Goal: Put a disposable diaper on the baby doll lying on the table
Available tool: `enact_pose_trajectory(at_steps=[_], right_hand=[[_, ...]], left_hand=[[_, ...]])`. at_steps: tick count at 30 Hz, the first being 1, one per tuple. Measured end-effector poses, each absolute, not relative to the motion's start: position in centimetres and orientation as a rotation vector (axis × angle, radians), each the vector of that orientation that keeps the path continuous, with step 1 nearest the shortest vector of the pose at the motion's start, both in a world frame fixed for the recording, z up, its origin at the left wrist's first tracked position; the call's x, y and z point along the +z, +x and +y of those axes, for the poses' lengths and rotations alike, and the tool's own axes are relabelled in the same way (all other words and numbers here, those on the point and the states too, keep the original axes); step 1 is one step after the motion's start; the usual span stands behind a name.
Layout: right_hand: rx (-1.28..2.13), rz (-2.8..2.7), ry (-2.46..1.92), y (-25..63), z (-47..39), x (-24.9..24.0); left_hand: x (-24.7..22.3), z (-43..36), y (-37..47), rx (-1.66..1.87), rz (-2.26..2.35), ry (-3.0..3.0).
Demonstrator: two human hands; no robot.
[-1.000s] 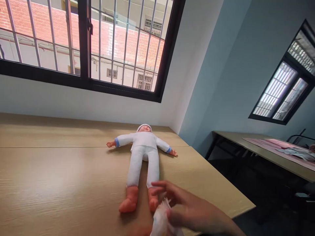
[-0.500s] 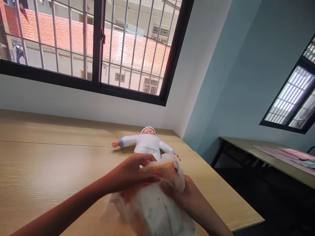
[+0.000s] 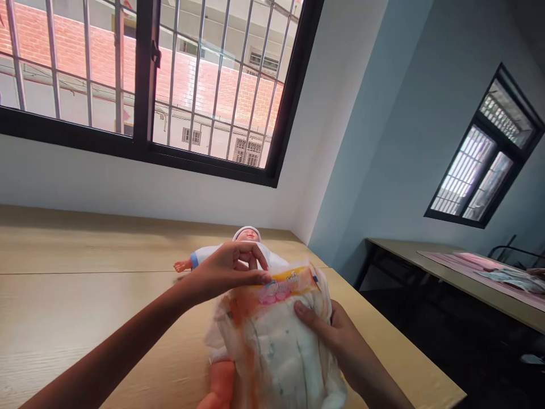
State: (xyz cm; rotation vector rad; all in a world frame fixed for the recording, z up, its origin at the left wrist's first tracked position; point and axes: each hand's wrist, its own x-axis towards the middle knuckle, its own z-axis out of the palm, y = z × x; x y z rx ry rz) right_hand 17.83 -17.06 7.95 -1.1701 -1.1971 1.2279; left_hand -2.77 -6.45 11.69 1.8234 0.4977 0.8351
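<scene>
A soft diaper pack [image 3: 281, 341], clear plastic with orange and yellow print over white contents, is held up in front of me, slightly blurred. My right hand [image 3: 327, 335] grips its right side, thumb across the front and the other fingers hidden behind. At the top edge, my left hand [image 3: 238, 267] has its fingers curled and its thumb against the plastic, pinching it. Behind the pack a baby doll [image 3: 247, 234] in a white cap and white top with blue cuffs lies on its back. Its bare leg [image 3: 221, 383] shows below the pack; much of its body is hidden.
The wooden table [image 3: 106, 318] runs back to the wall under a barred window [image 3: 208, 79], and its right edge is close to my right arm. A second table [image 3: 404, 255] with a pink cloth [image 3: 451, 264] stands farther right, with part of a person's hand at the frame's edge.
The pack has turned so its printed front faces me more plainly. My left hand has risen to its top edge, and one doll leg has come into view. The camera view has swung slightly right.
</scene>
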Motion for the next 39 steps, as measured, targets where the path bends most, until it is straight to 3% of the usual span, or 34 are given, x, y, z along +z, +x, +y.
enact_pose_trajectory(at_steps=[11, 19, 25, 33, 39], right_hand=[[1.045, -1.532, -1.118, 12.4, -14.5, 14.8], [0.686, -1.505, -1.028, 10.5, -15.5, 17.1], [0.766, -1.458, -1.017, 10.1, -15.5, 17.7], [0.845, -1.582, -0.993, 10.9, -15.8, 17.4], [0.918, -1.625, -0.949, 11.8, -16.4, 17.7]], left_hand=[[13.8, -8.2, -7.4, 0.84, 0.399, 1.589], [15.9, -10.4, -8.5, 0.947, 0.509, 1.618], [15.6, -11.0, -8.5, 0.973, 0.515, 1.677], [15.4, -12.9, -7.4, 1.426, 0.626, 1.902], [15.6, -13.5, -7.4, 1.335, 0.742, 1.902]])
